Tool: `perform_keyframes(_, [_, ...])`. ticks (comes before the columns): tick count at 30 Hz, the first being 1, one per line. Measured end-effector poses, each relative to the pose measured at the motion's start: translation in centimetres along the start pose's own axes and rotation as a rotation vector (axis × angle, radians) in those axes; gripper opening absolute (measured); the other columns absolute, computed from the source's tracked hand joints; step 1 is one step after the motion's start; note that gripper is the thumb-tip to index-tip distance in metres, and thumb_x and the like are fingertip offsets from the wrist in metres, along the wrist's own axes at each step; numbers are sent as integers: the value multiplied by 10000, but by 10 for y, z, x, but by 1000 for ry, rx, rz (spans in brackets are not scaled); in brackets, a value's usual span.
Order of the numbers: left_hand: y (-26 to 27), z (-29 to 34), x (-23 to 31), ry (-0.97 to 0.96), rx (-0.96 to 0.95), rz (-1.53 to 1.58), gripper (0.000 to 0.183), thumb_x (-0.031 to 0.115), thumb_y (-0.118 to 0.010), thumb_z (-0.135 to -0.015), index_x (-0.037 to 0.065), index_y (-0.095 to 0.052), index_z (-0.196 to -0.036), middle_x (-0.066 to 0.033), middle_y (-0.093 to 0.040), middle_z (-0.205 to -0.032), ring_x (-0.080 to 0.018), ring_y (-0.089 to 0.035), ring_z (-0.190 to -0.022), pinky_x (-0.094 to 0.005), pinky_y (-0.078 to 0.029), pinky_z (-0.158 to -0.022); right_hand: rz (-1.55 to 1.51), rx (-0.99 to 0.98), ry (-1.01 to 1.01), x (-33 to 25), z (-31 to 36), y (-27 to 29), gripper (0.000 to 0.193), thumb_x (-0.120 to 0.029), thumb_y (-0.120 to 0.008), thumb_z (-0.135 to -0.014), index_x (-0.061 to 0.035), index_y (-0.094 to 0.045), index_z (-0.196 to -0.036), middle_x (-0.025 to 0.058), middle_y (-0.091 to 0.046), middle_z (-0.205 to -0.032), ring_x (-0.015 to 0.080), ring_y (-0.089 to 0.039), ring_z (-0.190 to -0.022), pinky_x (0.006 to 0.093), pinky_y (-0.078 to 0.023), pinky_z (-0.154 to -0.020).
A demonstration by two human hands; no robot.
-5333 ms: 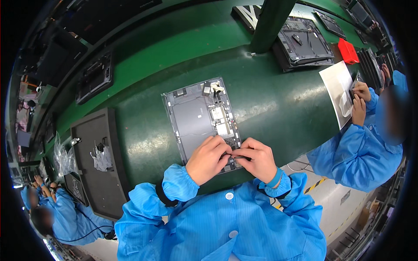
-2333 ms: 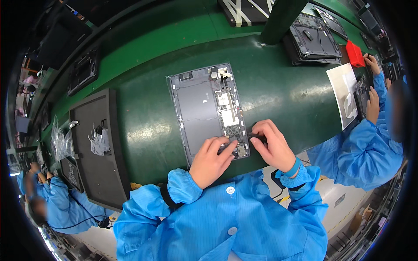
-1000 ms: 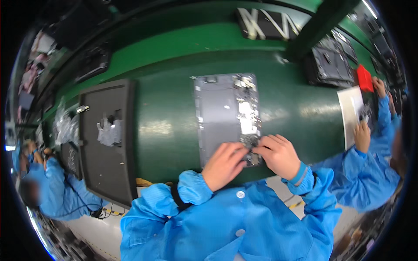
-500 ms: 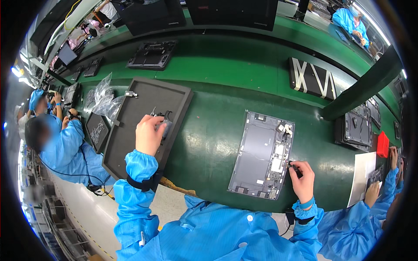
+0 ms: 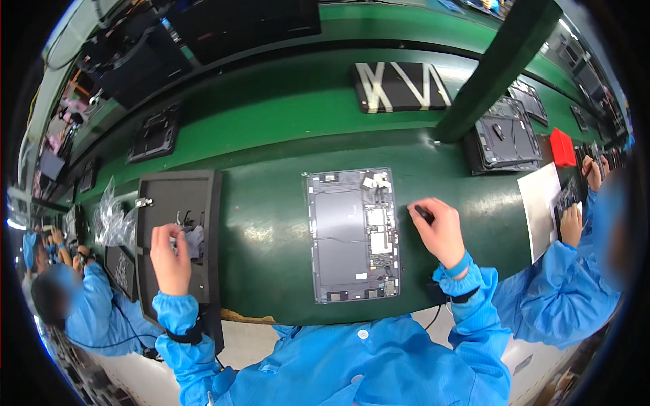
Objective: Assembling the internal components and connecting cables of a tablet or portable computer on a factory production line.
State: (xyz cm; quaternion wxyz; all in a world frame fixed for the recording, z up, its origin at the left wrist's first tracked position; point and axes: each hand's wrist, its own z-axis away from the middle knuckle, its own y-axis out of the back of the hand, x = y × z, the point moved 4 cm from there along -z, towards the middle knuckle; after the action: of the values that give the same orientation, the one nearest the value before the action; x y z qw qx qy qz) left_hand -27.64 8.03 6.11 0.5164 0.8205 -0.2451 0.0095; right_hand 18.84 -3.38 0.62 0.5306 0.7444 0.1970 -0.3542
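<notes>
Midway along the green bench lies an opened laptop base [image 5: 337, 265], with its battery area on the left and a bare circuit board on the right. Just off its right side, my right hand [image 5: 443, 233] is closed round a small black piece [image 5: 424, 214], too much covered to name. My left hand [image 5: 170, 264] is over the dark foam-lined tray [image 5: 177, 187], its fingers drawn together. Whatever they pinch, if anything, is hidden. Beside those fingertips are a small clear plastic bag [image 5: 196, 242] and small dark parts [image 5: 189, 220].
A black box with pale tape strips [image 5: 401, 86] sits at the back, near a slanting green post [image 5: 497, 68]. Stacked laptop shells [image 5: 508, 139] and a red bin [image 5: 562, 147] are on the right. Clear plastic bags [image 5: 114, 220] lie left of the tray. Co-workers sit on both sides.
The whole view has swung to the right, so bench items appear further left. My right hand has drawn away from the laptop base's edge with the black piece. My left hand stays over the tray.
</notes>
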Motion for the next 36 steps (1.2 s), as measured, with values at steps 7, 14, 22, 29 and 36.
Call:
perform_keyframes(7, [-20, -36, 88, 127, -232, 547, 177, -25, -543, -953, 5, -552, -1126, -53, -596, -964, -67, -579, -708, -203, -464, -590, -164, -3, -40, 16, -18, -36, 225, -91, -730, -797, 14, -620, -963, 169, -656, -819, 295, -655, -716, 379, -534, -661])
perform_keyframes(14, [-93, -72, 183, -203, -502, 680, 310, 7, -743, -803, 21, -638, -1095, -84, -675, -1042, -165, -667, -964, -285, -530, -788, -118, -23, -58, 16, -18, -43, 330, -97, -746, -772, -19, -541, -1020, 172, -601, -870, 303, -618, -709, 399, -513, -636])
perform_keyframes(22, [-178, -94, 256, -408, -728, 818, 321, 20, -753, -784, 20, -632, -1082, -107, -666, -967, -194, -678, -876, -303, -559, -735, -323, 65, -151, 39, -10, -26, 190, -159, -640, -896, 23, -657, -950, 131, -641, -844, 241, -630, -737, 346, -494, -671])
perform_keyframes(29, [-196, -98, 271, -679, -486, 681, 288, 49, -754, -757, 47, -656, -1028, -82, -630, -1002, -292, -601, -963, -367, -508, -845, -642, 1, -575, 51, 6, -2, 361, -296, -495, -1037, 12, -664, -955, 57, -647, -809, 126, -624, -714, 225, -481, -634])
perform_keyframes(36, [-182, -49, 261, -555, -524, 628, 129, 66, -718, -791, 44, -681, -913, -95, -602, -926, -306, -585, -892, -394, -500, -784, -1012, 5, -497, 52, 9, -25, 199, -55, -660, -929, 44, -595, -1089, 151, -682, -988, 214, -711, -883, 284, -587, -760])
